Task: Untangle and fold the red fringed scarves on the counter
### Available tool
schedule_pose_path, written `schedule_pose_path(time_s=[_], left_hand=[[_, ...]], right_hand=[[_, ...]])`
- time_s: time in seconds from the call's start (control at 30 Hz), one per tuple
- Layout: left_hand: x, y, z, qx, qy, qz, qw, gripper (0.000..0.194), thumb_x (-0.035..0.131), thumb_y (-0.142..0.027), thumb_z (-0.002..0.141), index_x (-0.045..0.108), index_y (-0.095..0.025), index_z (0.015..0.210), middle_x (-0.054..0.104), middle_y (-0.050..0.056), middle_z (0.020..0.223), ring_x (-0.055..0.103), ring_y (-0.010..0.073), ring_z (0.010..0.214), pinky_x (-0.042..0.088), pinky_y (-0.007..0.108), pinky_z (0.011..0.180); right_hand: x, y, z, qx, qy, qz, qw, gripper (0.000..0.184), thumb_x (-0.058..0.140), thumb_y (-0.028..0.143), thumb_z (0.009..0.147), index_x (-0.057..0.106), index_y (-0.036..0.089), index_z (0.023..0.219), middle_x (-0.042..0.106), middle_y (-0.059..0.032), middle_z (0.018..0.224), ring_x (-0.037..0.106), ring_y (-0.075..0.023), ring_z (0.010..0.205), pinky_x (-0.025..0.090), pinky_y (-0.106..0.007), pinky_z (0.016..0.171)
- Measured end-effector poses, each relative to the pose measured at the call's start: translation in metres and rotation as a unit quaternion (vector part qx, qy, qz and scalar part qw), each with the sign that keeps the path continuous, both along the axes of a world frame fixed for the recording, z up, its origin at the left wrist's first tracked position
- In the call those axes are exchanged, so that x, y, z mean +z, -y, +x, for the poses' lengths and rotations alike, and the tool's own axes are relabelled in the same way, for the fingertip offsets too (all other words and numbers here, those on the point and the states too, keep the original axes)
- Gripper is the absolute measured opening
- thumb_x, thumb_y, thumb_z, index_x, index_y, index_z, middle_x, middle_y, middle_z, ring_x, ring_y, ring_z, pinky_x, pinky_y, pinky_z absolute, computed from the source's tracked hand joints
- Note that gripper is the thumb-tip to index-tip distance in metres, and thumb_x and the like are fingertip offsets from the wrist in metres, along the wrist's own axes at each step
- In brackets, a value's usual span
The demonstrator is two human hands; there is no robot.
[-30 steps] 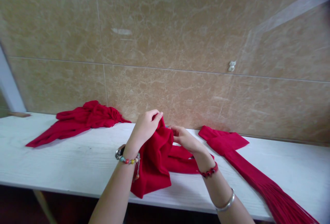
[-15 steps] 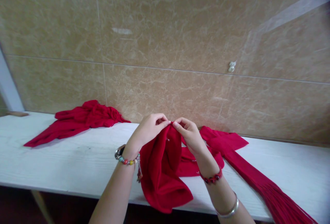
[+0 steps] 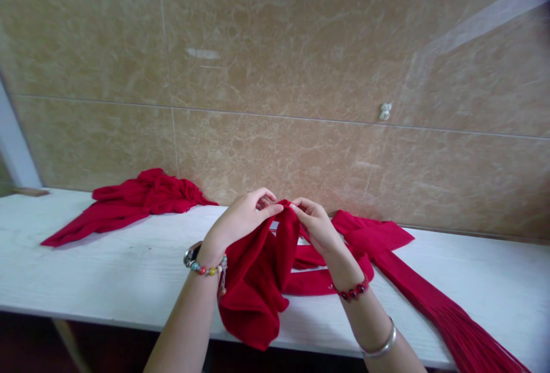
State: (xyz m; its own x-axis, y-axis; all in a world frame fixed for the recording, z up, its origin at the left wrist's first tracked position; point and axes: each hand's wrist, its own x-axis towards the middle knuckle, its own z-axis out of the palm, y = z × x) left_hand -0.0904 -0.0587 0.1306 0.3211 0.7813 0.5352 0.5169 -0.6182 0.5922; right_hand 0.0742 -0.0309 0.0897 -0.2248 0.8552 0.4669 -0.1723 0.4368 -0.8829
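A long red scarf [image 3: 258, 281] lies across the white table [image 3: 129, 275], one end lifted at the middle. My left hand [image 3: 243, 221] pinches the raised top edge of the scarf between thumb and fingers. My right hand [image 3: 315, 227] pinches the same edge right beside it, fingertips almost touching. The lifted fabric hangs down in a fold over the table's front edge. The scarf's other end runs off to the right and finishes in a fringe [image 3: 472, 338]. Beaded bracelets sit on both wrists.
A second red cloth [image 3: 137, 198] lies crumpled at the back left of the table against the tan tiled wall [image 3: 301, 75]. A small white fitting [image 3: 385, 110] is on the wall. A table leg [image 3: 69, 341] shows below left.
Both hands came together at the scarf's top edge and now pinch it side by side. The hanging fold has shifted and bunched lower over the table's front edge.
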Motion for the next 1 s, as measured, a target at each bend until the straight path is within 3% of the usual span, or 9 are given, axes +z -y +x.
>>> schedule_pose_path(time_s=[0.2, 0.37, 0.53, 0.7, 0.8, 0.9, 1.0], left_hand=[[0.002, 0.003, 0.005, -0.008, -0.019, -0.014, 1.0, 0.023, 0.052, -0.039, 0.078, 0.059, -0.016, 0.079, 0.059, -0.001, 0.068, 0.054, 0.0127, 0.063, 0.039, 0.022, 0.057], [0.005, 0.003, 0.002, -0.017, -0.047, -0.011, 0.999, 0.019, 0.048, -0.032, 0.081, 0.059, -0.017, 0.078, 0.061, 0.0, 0.075, 0.055, 0.0131, 0.07, 0.039, 0.023, 0.064], [0.004, 0.002, 0.002, 0.025, -0.046, 0.015, 0.999, 0.019, 0.038, -0.027, 0.085, 0.051, -0.017, 0.075, 0.057, -0.001, 0.07, 0.052, 0.0126, 0.065, 0.038, 0.023, 0.061], [0.001, -0.002, 0.003, 0.083, -0.008, 0.053, 0.995, 0.018, 0.035, -0.027, 0.086, 0.047, -0.018, 0.076, 0.056, 0.0, 0.072, 0.053, 0.0138, 0.068, 0.039, 0.024, 0.063], [-0.001, -0.003, 0.003, 0.092, -0.017, 0.053, 0.994, 0.017, 0.035, -0.026, 0.086, 0.047, -0.018, 0.076, 0.057, 0.0, 0.073, 0.055, 0.0146, 0.07, 0.04, 0.025, 0.064], [-0.001, -0.004, 0.003, 0.1, -0.023, 0.051, 0.993, 0.017, 0.036, -0.026, 0.086, 0.048, -0.018, 0.077, 0.058, 0.001, 0.074, 0.056, 0.0148, 0.071, 0.04, 0.025, 0.065], [-0.002, -0.005, 0.001, 0.082, -0.015, 0.043, 0.996, 0.017, 0.037, -0.029, 0.086, 0.049, -0.019, 0.079, 0.059, 0.0, 0.075, 0.056, 0.0142, 0.071, 0.042, 0.025, 0.065]], right_hand=[[0.006, 0.007, -0.002, -0.04, 0.026, 0.041, 0.998, 0.032, 0.067, 0.047, 0.062, 0.057, 0.017, 0.064, 0.055, 0.0027, 0.057, 0.047, -0.0094, 0.053, 0.036, -0.022, 0.051], [0.005, 0.009, -0.002, -0.046, 0.018, 0.048, 0.998, 0.028, 0.066, 0.043, 0.065, 0.058, 0.017, 0.065, 0.054, 0.0033, 0.057, 0.046, -0.0087, 0.053, 0.036, -0.021, 0.051], [0.001, 0.004, 0.001, 0.023, 0.021, 0.015, 0.999, 0.027, 0.067, 0.043, 0.065, 0.058, 0.018, 0.069, 0.054, 0.0039, 0.059, 0.046, -0.0082, 0.054, 0.035, -0.021, 0.052], [-0.004, 0.0, 0.003, 0.13, 0.11, 0.002, 0.985, 0.029, 0.069, 0.043, 0.063, 0.059, 0.016, 0.069, 0.057, 0.002, 0.065, 0.05, -0.0103, 0.062, 0.039, -0.024, 0.061], [-0.005, 0.001, 0.001, 0.156, 0.141, 0.013, 0.978, 0.028, 0.067, 0.042, 0.064, 0.059, 0.016, 0.069, 0.059, 0.0007, 0.07, 0.053, -0.0127, 0.069, 0.04, -0.026, 0.068], [-0.005, 0.003, -0.002, 0.142, 0.133, 0.025, 0.981, 0.027, 0.068, 0.041, 0.064, 0.058, 0.016, 0.067, 0.058, 0.0014, 0.067, 0.052, -0.0123, 0.067, 0.041, -0.026, 0.066], [-0.003, 0.003, -0.003, 0.08, 0.078, 0.017, 0.994, 0.029, 0.068, 0.044, 0.063, 0.055, 0.017, 0.066, 0.054, 0.004, 0.059, 0.046, -0.009, 0.054, 0.037, -0.022, 0.053]])
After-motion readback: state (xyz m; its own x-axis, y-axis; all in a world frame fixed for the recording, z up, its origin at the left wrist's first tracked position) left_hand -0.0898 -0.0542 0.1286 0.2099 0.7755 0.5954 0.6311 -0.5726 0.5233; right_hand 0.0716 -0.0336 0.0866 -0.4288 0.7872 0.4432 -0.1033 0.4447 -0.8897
